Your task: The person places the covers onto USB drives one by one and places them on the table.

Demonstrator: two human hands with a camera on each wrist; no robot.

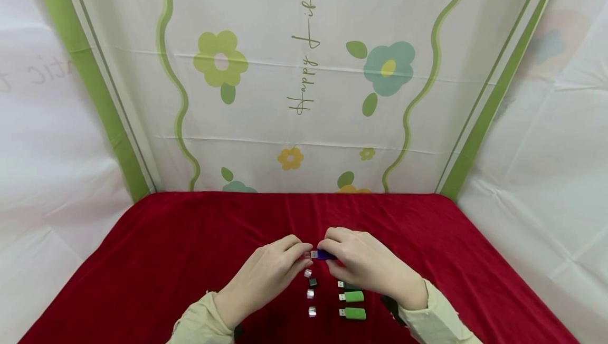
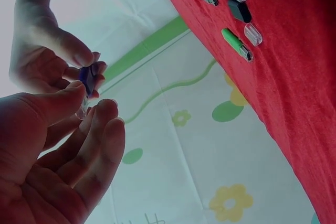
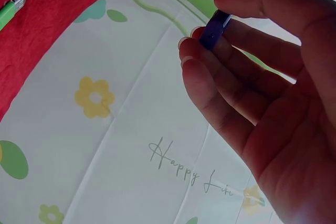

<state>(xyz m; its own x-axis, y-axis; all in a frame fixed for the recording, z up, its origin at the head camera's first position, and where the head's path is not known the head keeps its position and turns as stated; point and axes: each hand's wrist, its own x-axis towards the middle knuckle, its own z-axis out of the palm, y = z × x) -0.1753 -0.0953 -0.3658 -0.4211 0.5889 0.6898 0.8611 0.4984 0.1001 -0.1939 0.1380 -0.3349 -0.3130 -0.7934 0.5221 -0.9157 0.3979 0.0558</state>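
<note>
Between thumb and fingers, my right hand pinches a blue USB flash drive, its metal plug pointing left. My left hand pinches a small clear cap at that plug's end; fingers partly hide the cap, and I cannot tell whether it touches the plug. In the right wrist view the blue drive's body shows between the right thumb and fingertips. Below the hands lie a green USB drive, another green USB drive and a dark USB drive, partly covered by the right hand.
Left of the drives, loose caps form a column: a clear cap, a black cap, another clear cap and a lower clear cap. A red cloth covers the table. White flowered curtains surround it.
</note>
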